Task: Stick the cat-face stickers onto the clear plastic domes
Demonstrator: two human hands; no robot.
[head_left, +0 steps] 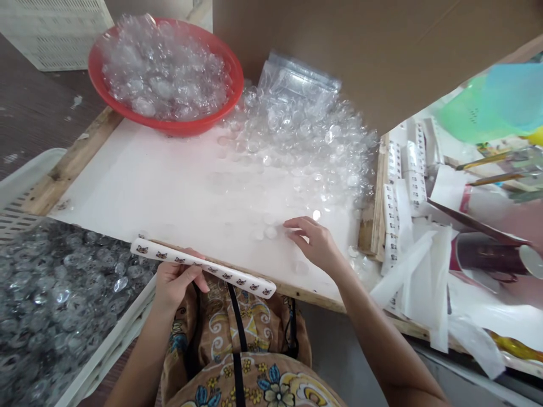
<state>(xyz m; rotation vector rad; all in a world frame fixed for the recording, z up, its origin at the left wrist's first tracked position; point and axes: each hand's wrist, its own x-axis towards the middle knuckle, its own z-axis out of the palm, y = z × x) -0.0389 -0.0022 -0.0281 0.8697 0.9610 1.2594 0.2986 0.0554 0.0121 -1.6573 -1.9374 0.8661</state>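
A white strip of cat-face stickers [237, 277] lies across my left hand [180, 280], whose thumb and fingers grip it near the front edge of the board. My right hand [311, 240] is over the white board [161, 186], thumb and fingertips drawn together at a few small clear plastic discs [270, 232]. Whether a disc is between those fingertips is too small to make out. Farther back on the board spreads a heap of clear round plastic pieces [322, 152], with a clear plastic bag [297, 79] behind them.
A red basin [203, 125] full of clear plastic pieces stands at the back left. Below left, a white crate [114, 333] holds many more. Wooden strips [78, 152] edge the board. Sticker strips [390, 226], white paper strips [424, 282] and a dark roll [487, 254] lie at right.
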